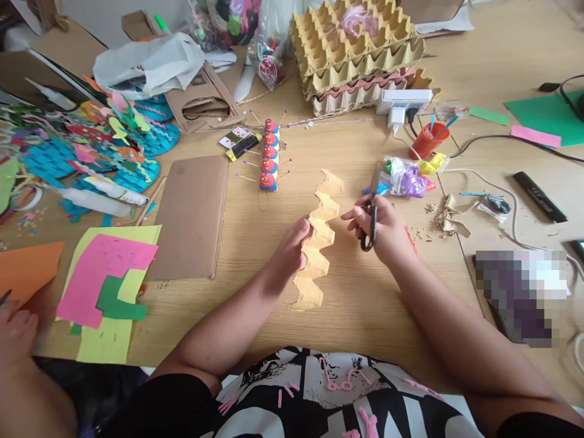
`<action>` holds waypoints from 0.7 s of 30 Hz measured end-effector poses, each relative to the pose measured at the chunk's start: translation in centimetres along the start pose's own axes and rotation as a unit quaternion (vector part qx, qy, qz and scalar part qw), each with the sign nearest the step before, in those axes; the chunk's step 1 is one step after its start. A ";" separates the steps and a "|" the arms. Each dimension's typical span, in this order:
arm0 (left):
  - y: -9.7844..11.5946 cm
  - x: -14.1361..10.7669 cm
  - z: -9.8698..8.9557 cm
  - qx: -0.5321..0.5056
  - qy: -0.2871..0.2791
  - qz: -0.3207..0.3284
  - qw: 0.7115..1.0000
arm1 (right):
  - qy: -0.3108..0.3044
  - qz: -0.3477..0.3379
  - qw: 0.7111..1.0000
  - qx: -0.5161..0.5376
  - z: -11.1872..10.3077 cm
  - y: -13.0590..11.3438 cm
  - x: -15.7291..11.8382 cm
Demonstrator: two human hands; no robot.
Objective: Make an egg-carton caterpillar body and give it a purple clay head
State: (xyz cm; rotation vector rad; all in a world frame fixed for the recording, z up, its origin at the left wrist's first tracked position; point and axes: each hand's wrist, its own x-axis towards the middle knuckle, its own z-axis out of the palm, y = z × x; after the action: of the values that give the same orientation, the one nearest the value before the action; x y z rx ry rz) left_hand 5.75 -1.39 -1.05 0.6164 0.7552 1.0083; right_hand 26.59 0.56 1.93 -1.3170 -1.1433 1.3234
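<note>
My left hand (292, 246) grips the left edge of a yellow strip cut from an egg carton (319, 243), its row of cups running away from me over the table. To the right of the strip, my right hand (381, 228) holds black-handled scissors (373, 213), blades pointing away and not touching the strip. Beyond my left hand stands a caterpillar figure (269, 155) in red, blue and white with pins sticking out at its sides.
Stacked egg trays (360, 55) stand at the back. A red cup (429, 143), clay bags (406, 176) and carton scraps (451, 216) lie right. Left are cardboard (191, 213), coloured paper (104, 280) and another person's hand (16, 328).
</note>
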 end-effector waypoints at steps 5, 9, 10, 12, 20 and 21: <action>0.2 -0.2 1.8 -0.012 -0.002 0.043 0.999 | -0.059 0.073 0.992 0.089 2.3 0.4 -1.5; -0.1 0.3 1.5 -0.026 0.025 0.046 0.998 | -0.035 0.078 0.991 0.104 2.5 1.2 -1.8; -0.1 0.4 1.4 -0.032 0.025 0.044 0.998 | -0.032 0.076 0.991 0.109 2.5 1.4 -1.7; -0.1 0.5 1.2 -0.046 0.024 0.041 0.998 | -0.027 0.073 0.989 0.122 2.5 1.7 -1.5; 0.2 0.7 0.8 -0.087 0.025 0.056 0.994 | -0.062 0.088 0.982 0.157 2.7 2.2 -1.2; 0.2 0.8 0.8 -0.084 0.026 0.063 0.994 | -0.066 0.086 0.982 0.152 2.7 2.2 -1.3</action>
State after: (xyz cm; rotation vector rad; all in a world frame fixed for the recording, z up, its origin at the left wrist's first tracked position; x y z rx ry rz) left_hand 6.56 -0.68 -0.64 0.4981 0.6743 1.1949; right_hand 23.88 -1.04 -0.02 -1.1339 -0.8842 1.6600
